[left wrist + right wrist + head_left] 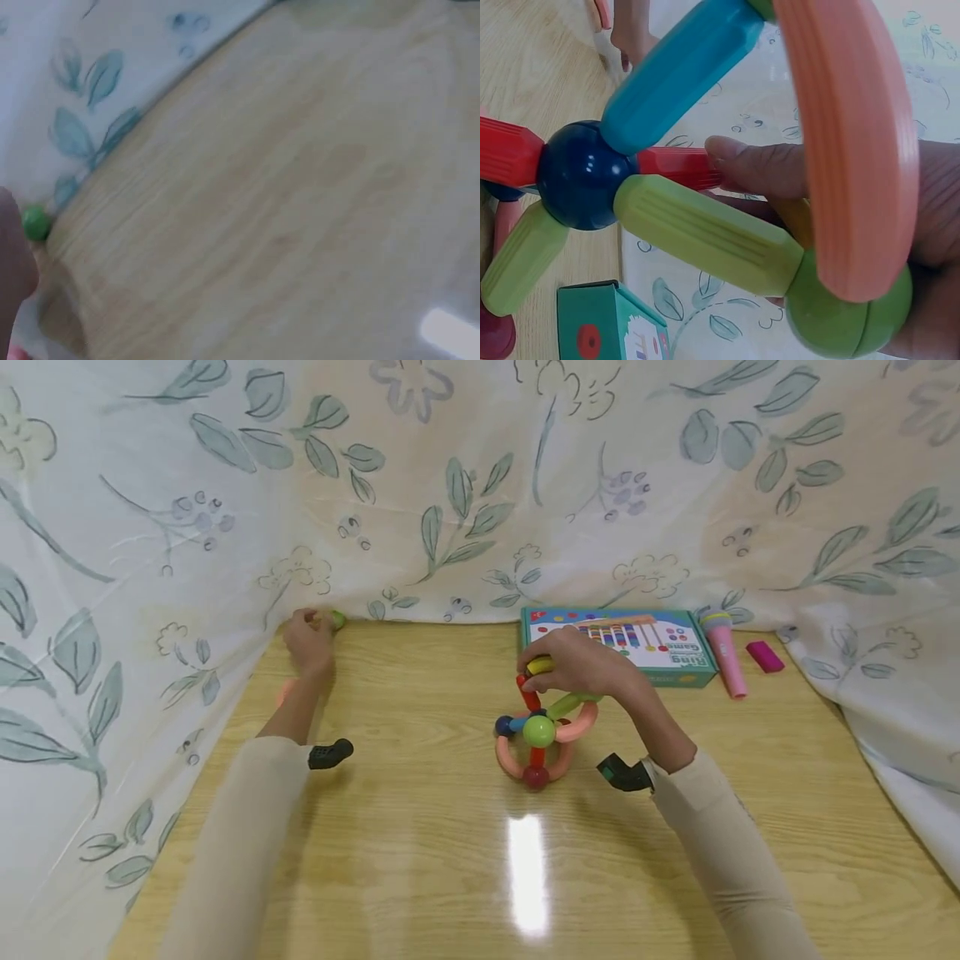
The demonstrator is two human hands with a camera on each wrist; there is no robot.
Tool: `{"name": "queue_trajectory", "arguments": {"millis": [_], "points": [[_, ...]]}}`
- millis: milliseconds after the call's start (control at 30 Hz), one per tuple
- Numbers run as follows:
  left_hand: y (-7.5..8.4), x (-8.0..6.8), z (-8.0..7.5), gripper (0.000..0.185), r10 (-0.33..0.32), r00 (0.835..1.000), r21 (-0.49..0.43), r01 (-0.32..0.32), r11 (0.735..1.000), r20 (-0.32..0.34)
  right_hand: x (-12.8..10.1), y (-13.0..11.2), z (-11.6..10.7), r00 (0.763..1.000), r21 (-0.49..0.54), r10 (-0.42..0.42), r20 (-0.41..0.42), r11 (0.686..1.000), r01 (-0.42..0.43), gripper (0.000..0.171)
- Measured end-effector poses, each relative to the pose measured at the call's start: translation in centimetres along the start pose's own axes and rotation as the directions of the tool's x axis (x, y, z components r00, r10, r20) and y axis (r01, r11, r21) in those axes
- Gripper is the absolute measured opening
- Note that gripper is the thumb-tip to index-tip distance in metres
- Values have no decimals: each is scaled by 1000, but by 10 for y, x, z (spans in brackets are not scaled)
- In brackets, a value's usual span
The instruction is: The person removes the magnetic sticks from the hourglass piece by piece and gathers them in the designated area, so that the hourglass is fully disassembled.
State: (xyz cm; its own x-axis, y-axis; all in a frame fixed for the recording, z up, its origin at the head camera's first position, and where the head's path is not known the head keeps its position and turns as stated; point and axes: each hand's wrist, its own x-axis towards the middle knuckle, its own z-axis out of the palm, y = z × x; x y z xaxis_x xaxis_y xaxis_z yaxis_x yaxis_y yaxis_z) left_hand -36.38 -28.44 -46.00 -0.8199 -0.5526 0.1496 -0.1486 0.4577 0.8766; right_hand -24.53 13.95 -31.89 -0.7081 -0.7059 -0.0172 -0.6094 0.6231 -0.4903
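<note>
Centrally, multicoloured rod-and-ball toy (pixel 542 731), curved pink arcs

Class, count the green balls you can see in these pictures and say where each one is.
2. One green ball sits at the front of the rod-and-ball toy under the right hand. A smaller green ball lies by the left hand at the curtain. Others may be hidden.

both arms reach forward in beige sleeves, a black camera mount at each wrist. the left hand (pixel 307 639) stretches far out, fingers curled – the right hand (pixel 577 662) hovers nearer, fingers bent downward in a grip.
</note>
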Motion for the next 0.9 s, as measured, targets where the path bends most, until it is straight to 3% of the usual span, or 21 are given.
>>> {"name": "queue_trajectory", "arguments": {"millis": [100,167,233,300,367,400,467,533,567,600,633,667,733,900], "points": [[18,-19,13,33,105,991,-57,-110,992,-87,-1,0,-1,1000,1,9,4,1000,-9,15],[37,-39,22,30,214,974,-90,-221,971,-82,-3,0,-2,1000,6,22,3,1000,-22,20],[59,-65,31,30,328,944,-148,-327,933,-13,-5,0,-3,999,21,40,-1,999,-40,26],[83,-94,37,31,442,891,-212,-415,885,105,-7,0,-5,998,49,56,-17,997,-55,32],[106,-124,39,34,541,798,-292,-469,834,264,-11,-1,-8,995,86,85,-42,993,-81,39],[116,-138,40,36,581,737,-316,-491,812,346,-14,-1,-9,993,104,103,-58,990,-96,41],[135,-163,42,38,626,596,-348,-523,778,502,-24,0,-13,985,131,147,-93,982,-134,47],[149,-181,42,40,638,463,-348,-566,747,616,-36,0,-17,975,138,194,-105,974,-179,51],[154,-188,43,40,638,405,-340,-596,727,655,-42,0,-19,971,141,218,-98,969,-203,52],[157,-193,43,40,636,360,-335,-619,710,682,-48,0,-20,969,140,234,-82,965,-221,53],[161,-197,43,40,632,326,-334,-633,698,703,-54,0,-22,966,148,251,-56,959,-241,55],[163,-200,44,40,629,302,-329,-648,687,717,-60,-1,-23,963,160,267,-28,952,-259,57],[166,-205,46,41,629,276,-318,-676,664,727,-69,-2,-24,957,183,290,24,940,-289,60],[173,-212,52,42,657,261,-313,-718,621,707,-75,-1,-21,947,237,317,45,918,-319,55]]}}
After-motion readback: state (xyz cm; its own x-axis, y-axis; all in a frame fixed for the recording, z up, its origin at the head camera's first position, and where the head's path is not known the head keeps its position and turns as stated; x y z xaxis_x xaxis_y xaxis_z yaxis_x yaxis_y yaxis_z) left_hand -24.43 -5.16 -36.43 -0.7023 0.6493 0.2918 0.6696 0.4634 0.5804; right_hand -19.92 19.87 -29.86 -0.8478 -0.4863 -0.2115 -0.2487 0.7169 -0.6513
